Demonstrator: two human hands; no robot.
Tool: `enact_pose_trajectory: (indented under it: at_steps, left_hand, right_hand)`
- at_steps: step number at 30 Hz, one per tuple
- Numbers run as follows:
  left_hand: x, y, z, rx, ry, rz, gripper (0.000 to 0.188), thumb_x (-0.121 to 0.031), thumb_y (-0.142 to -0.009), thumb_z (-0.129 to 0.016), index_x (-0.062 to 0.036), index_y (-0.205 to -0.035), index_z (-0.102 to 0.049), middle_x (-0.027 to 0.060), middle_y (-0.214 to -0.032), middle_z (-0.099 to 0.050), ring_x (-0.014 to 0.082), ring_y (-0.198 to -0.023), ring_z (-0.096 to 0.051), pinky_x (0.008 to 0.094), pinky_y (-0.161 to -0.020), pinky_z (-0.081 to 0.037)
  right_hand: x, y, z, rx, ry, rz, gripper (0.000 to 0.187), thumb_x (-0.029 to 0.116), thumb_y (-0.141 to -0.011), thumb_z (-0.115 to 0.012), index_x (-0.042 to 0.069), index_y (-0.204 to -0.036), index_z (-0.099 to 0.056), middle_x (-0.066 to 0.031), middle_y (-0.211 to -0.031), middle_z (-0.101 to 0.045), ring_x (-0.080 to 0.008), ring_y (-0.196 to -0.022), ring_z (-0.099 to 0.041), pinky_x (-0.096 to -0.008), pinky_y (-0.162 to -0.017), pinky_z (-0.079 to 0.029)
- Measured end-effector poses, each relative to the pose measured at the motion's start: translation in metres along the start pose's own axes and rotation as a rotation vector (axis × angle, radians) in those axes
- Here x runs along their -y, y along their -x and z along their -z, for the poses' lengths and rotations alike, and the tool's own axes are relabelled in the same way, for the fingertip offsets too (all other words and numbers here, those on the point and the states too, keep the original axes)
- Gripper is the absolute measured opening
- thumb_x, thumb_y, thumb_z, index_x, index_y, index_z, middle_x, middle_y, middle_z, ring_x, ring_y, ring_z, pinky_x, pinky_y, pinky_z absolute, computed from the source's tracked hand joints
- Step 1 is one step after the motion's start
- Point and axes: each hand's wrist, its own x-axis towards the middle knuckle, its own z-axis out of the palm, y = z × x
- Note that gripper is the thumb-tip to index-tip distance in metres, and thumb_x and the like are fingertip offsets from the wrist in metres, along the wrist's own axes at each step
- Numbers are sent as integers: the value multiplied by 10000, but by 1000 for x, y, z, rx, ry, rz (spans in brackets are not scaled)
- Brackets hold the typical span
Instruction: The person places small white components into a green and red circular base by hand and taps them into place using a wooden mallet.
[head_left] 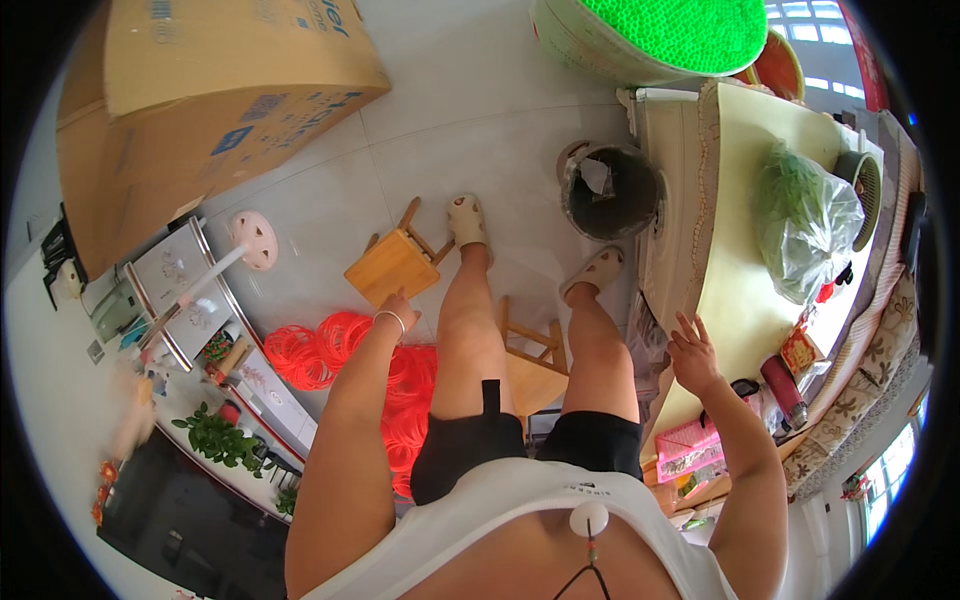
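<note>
My left hand (396, 312), a pale bracelet on its wrist, hangs by the near edge of a small wooden stool (392, 268). Its visible fingers point forward with nothing seen in them; whether it touches the stool I cannot tell. Beside and below that arm, red ring-shaped coils (408, 395) lie piled on the floor. My right hand (693, 356) is held up at the left edge of the yellow-topped table (735, 200), fingers spread and holding nothing. Another wooden stool (535, 372) shows between my legs.
A large cardboard box (240, 130) stands far left, near a pink-and-white stand fan (254, 240). A dark bin (610, 195) stands beside the table. Behind it is a tub of bright green tubes (685, 30). The table bears a plastic bag of greens (808, 220) and a flask (783, 390).
</note>
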Motion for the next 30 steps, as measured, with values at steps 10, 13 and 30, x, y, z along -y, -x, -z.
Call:
enact_pose_trajectory:
  at_steps: [10,13,30]
  left_hand:
    - [-17,-96,-5,-186,44,271,1284,-484,-708,-810,35,-1530,29,222,-1618,22,385,-1490,-103,429,-1194,-213]
    - [-38,-102,-5,-254,113,310,1360,-523,-662,-832,68,-1517,45,226,-1619,34,370,-1503,-16,417,-1207,-161]
    - [-70,-26,42,316,223,-72,849,-548,-910,-593,18,-1486,-330,208,-1519,-382,322,-1391,-393,375,-1137,-310]
  right_hand:
    - [-42,-20,-65,-75,112,134,211,204,-721,-607,82,-885,-660,-80,-1054,-655,-262,-1172,-548,-429,-1107,-296]
    - [-38,-22,-63,-125,134,140,231,216,-684,-620,87,-873,-657,-79,-1036,-659,-254,-1099,-582,-421,-1062,-350]
    - [-56,-11,-101,-465,-153,162,166,165,-760,-562,17,-802,-626,-115,-887,-654,-287,-1008,-597,-405,-1117,-346]
